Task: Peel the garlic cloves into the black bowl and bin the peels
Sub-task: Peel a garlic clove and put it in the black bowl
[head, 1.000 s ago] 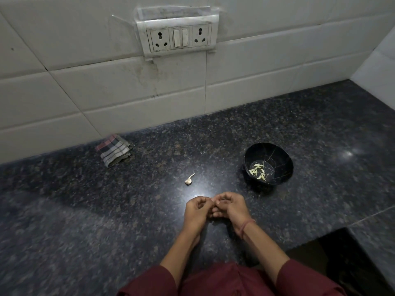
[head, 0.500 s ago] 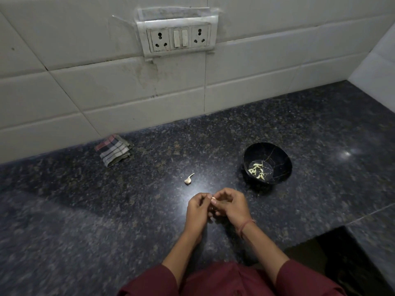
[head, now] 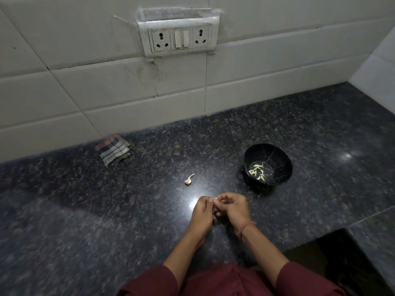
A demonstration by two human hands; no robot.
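My left hand (head: pixel 202 212) and my right hand (head: pixel 234 209) meet fingertip to fingertip over the dark granite counter (head: pixel 106 221). Both pinch one small pale garlic clove (head: pixel 215 198), of which only a sliver shows between the fingers. A black bowl (head: pixel 277 155) stands to the right and farther back, with several pale peeled cloves (head: pixel 258 169) lying in its bottom. One unpeeled garlic clove (head: pixel 189 180) with a curved tip lies alone on the counter, just beyond my hands and a little to the left.
A folded striped cloth (head: pixel 113 150) lies against the tiled wall (head: pixel 128 92) at the back left. A socket and switch plate (head: pixel 179 38) hangs on the wall above. The counter's front edge drops into a dark gap (head: pixel 342 263) at the lower right.
My hands stay together on the clove and have crept slightly away from me, the fingers working at it. The bowl and the loose clove have not moved.
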